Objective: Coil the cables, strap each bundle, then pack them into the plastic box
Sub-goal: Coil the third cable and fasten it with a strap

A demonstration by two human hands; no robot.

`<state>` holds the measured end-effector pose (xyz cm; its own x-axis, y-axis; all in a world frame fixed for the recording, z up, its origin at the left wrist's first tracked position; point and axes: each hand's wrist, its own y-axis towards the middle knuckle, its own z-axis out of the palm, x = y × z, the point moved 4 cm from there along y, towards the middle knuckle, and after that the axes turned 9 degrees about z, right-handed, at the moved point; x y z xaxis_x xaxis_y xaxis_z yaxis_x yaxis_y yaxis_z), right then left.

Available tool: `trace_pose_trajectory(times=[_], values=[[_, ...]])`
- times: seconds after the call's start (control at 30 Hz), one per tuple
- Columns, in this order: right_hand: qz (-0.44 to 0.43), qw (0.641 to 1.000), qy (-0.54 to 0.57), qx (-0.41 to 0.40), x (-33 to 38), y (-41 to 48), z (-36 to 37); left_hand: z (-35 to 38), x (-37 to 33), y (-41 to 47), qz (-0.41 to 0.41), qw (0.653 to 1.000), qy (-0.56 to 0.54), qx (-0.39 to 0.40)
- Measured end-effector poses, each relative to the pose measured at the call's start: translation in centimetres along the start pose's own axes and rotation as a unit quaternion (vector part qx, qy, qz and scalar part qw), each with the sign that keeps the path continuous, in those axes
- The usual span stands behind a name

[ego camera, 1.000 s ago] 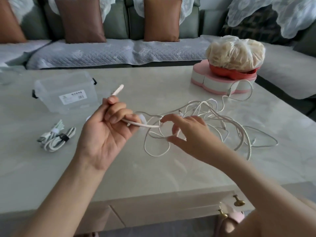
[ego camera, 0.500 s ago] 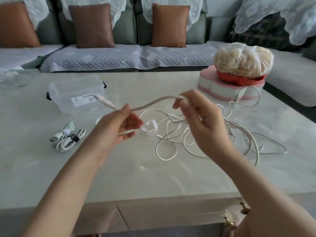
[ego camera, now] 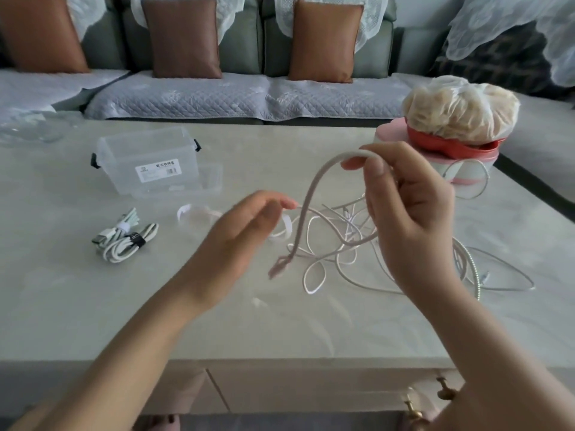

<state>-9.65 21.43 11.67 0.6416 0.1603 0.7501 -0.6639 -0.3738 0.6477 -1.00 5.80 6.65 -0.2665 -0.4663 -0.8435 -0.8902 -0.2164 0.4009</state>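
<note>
My right hand (ego camera: 410,219) pinches the pale cable (ego camera: 311,194) at its bend, raised above the worktop (ego camera: 93,306). The plug end (ego camera: 278,269) dangles free, and the rest runs down into the loose tangle (ego camera: 342,253) at right. My left hand (ego camera: 242,234) is released, fingers slack, just beside the hanging length.

Judgement: coil barely begun. Take the plug end in the left, lay even loops there, and feed slowly with the right so the tangle does not knot.

A strap (ego camera: 185,213) lies near. The plastic box (ego camera: 149,157) sits far left, with two strapped bundles (ego camera: 124,241) in front of it.

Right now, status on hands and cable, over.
Right hand pinches cable, plug end dangling. Left hand open, beside it. Loose cables tangled on table below; two bundles strapped.
</note>
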Motion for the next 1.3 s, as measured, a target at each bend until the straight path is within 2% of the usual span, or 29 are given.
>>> trace_pose_trajectory(times=[0.07, 0.13, 0.2, 0.3, 0.37, 0.43, 0.5, 0.53, 0.6, 0.63, 0.7, 0.77, 0.83, 0.93, 1.03, 1.07, 1.2, 1.3], values=[[0.008, 1.000, 0.004, -0.007, 0.1, 0.1, -0.1, 1.8, -0.1, -0.4, -0.001, 0.996, -0.038, 0.087], [0.015, 1.000, -0.001, -0.020, 0.1, 0.3, -0.3, 3.0, -0.3, -0.6, 0.008, 0.993, -0.028, 0.118], [0.035, 0.998, -0.005, -0.045, -0.3, 0.5, -0.8, 3.5, -0.5, -0.6, -0.001, 0.992, -0.052, 0.111], [0.076, 0.994, -0.003, -0.078, -1.3, 1.1, -1.7, 3.1, -0.2, -0.4, -0.059, 0.989, -0.118, 0.062], [0.102, 0.991, 0.002, -0.090, -2.2, 1.4, -2.3, 2.7, 0.0, -0.5, -0.097, 0.982, -0.145, 0.075], [0.126, 0.988, -0.003, -0.093, -3.1, 1.6, -2.7, 2.3, -0.1, -0.7, -0.113, 0.964, -0.216, 0.105], [0.155, 0.985, -0.016, -0.080, -4.2, 1.7, -2.9, 1.9, -0.2, -0.7, -0.110, 0.923, -0.348, 0.121], [0.171, 0.982, -0.028, -0.069, -4.7, 1.6, -2.8, 1.7, -0.4, -0.7, -0.101, 0.883, -0.438, 0.135], [0.191, 0.979, -0.064, -0.040, -5.4, 1.3, -2.4, 1.6, -1.2, -0.5, -0.098, 0.766, -0.614, 0.163], [0.188, 0.978, -0.088, -0.019, -5.5, 1.0, -2.0, 1.3, -1.5, -0.3, -0.101, 0.734, -0.652, 0.161], [0.155, 0.973, -0.168, 0.043, -5.0, 0.1, -0.8, 1.1, -1.9, -0.6, -0.110, 0.740, -0.649, 0.142], [0.110, 0.949, -0.275, 0.107, -4.3, -1.2, 0.4, 1.0, -1.7, -0.5, -0.111, 0.749, -0.639, 0.137], [0.059, 0.928, -0.339, 0.146, -3.6, -2.3, 1.5, 0.4, -1.3, -0.2, -0.119, 0.770, -0.620, 0.093], [0.010, 0.903, -0.384, 0.190, -3.1, -3.2, 2.6, -0.3, -0.7, 0.2, -0.134, 0.777, -0.612, 0.056], [-0.002, 0.899, -0.389, 0.203, -3.4, -3.4, 2.9, 0.0, -0.6, 0.7, -0.107, 0.765, -0.632, 0.056], [-0.006, 0.900, -0.387, 0.200, -3.4, -3.4, 2.8, 0.0, -0.5, 0.8, -0.107, 0.779, -0.616, 0.032], [-0.026, 0.908, -0.381, 0.170, -3.4, -3.1, 2.6, -0.2, 0.4, 0.4, -0.129, 0.874, -0.465, -0.063], [-0.040, 0.913, -0.376, 0.154, -3.4, -3.0, 2.3, -0.3, 1.3, 0.1, -0.166, 0.895, -0.407, -0.082]])
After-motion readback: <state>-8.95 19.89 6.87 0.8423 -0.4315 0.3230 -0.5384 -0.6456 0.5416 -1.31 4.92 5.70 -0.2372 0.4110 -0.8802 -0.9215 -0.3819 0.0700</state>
